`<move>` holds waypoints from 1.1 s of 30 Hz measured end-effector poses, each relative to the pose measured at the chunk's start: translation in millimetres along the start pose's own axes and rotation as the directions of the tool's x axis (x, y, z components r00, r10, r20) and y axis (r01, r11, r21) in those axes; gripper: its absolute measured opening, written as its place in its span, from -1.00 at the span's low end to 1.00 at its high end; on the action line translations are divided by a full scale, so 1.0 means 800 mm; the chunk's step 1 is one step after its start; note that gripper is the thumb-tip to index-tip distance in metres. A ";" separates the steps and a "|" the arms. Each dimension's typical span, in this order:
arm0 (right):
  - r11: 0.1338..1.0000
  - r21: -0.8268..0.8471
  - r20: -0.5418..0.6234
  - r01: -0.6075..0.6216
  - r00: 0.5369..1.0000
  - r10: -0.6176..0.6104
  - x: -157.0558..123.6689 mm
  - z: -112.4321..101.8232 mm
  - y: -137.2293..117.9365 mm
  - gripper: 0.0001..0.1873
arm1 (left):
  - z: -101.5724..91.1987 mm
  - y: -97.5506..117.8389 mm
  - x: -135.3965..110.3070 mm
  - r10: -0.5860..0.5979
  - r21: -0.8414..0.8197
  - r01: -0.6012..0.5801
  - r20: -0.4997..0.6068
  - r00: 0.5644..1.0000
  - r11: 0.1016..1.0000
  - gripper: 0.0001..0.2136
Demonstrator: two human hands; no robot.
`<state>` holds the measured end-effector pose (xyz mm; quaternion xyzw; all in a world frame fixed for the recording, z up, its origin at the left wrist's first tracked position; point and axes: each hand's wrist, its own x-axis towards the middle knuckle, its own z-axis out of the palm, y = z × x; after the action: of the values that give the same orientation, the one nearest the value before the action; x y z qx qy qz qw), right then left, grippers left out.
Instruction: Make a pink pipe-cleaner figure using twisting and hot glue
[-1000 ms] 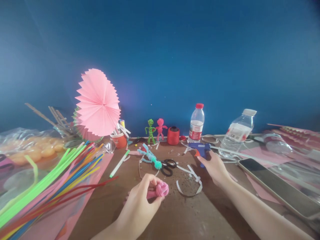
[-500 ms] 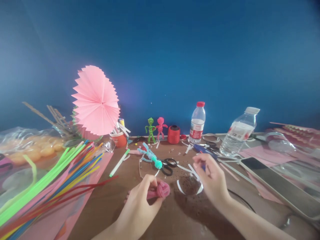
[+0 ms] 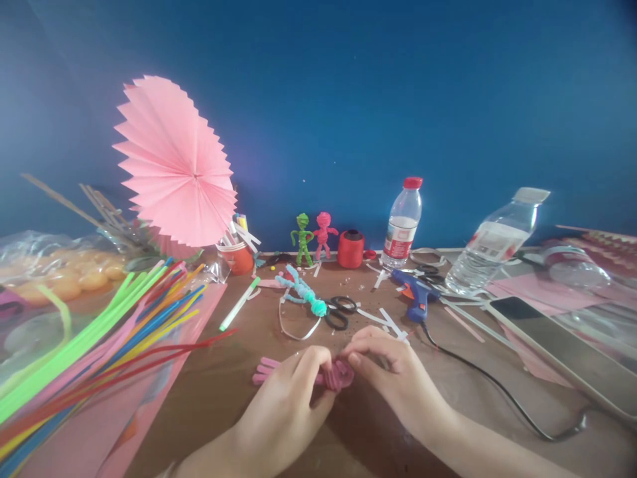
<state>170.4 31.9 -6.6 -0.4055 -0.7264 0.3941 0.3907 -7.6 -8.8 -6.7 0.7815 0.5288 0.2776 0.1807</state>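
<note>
Left of the left hand (image 3: pixel 286 395), ends of the pink bundle (image 3: pixel 340 376) stick out. That hand is clamped round its middle, hiding it: the best hold, as the strands look light, soft and bendable. At the coiled end, the right hand (image 3: pixel 391 362) bunches its fingertips; whether they pinch, I cannot tell.

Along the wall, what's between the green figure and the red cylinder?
In the head view, the pink figure stands between the green figure and red cylinder.
</note>
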 end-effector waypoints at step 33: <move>0.981 0.127 0.159 -0.143 0.980 0.122 0.001 -0.001 0.000 -0.88 | 0.007 -0.002 -0.002 0.095 -0.060 -0.095 0.012 0.995 0.994 -0.76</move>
<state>170.8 32.9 -5.8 -0.3943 -0.6959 0.4982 0.3347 -6.3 -9.8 -12.4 0.8021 0.4811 0.2956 0.1943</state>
